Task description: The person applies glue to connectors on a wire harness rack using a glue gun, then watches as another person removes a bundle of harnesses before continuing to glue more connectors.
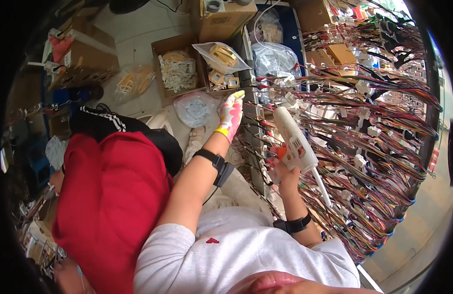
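Observation:
My left hand (231, 116), in a white, pink and yellow patterned glove, reaches forward beside the near edge of the wire-covered bench. Its fingers are stretched out, and I see nothing held in them. My right hand (286, 175) is wrapped round the grip of a white hot glue gun (299, 147) with an orange trigger. A white glue stick (322, 187) juts from the gun's back end, toward me. The gun is tilted over bundles of coloured wires with white connectors (362, 113).
An open carton (155, 59) of small white parts stands ahead on the floor, beside a clear bag of yellowish parts (221, 55). Another clear bag (195, 110) lies nearer. Close on my left a person in a red top (111, 196) bends forward. A closed carton (84, 54) stands far left.

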{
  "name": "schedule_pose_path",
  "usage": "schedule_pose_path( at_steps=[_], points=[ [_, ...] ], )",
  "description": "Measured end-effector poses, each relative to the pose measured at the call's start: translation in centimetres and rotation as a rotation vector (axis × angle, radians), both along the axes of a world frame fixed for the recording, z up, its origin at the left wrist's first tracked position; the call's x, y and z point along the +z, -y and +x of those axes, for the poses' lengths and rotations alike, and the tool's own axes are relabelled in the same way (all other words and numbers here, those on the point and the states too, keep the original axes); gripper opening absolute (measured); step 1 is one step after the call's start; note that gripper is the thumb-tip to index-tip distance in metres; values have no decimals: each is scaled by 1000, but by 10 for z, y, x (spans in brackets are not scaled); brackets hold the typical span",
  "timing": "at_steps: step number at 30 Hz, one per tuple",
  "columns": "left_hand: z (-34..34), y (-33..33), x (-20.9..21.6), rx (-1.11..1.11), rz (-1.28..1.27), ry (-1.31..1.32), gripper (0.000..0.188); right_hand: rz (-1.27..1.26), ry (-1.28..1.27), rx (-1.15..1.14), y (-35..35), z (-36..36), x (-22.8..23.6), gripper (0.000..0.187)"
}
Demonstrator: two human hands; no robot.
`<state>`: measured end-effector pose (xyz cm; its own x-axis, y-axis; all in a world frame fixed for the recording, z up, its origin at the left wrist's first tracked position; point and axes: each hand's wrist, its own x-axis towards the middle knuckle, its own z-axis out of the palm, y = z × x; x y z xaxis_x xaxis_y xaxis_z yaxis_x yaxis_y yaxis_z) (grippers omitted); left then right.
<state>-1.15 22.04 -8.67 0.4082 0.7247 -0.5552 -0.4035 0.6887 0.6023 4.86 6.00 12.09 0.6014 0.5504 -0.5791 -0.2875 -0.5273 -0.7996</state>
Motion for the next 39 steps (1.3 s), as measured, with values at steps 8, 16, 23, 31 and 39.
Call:
schedule_pose_path(
  at_steps=[8,16,23,31,39],
  points=[
    [97,-69,-55,-391,453,-325,35,6,-32,-46,-3,12,-28,49],
    [166,-103,-112,-863,935,-573,48,-75,-100,-68,8,16,-51,50],
    [170,-105,-110,-820,465,31,45,-96,-150,-78,23,25,-66,44],
    [130,-123,-89,-1015,297,99,44,-112,-151,-104,22,24,-72,57],
    [136,-123,-93,-928,367,160,39,-70,-179,-103,22,16,-71,43]
  ],
)
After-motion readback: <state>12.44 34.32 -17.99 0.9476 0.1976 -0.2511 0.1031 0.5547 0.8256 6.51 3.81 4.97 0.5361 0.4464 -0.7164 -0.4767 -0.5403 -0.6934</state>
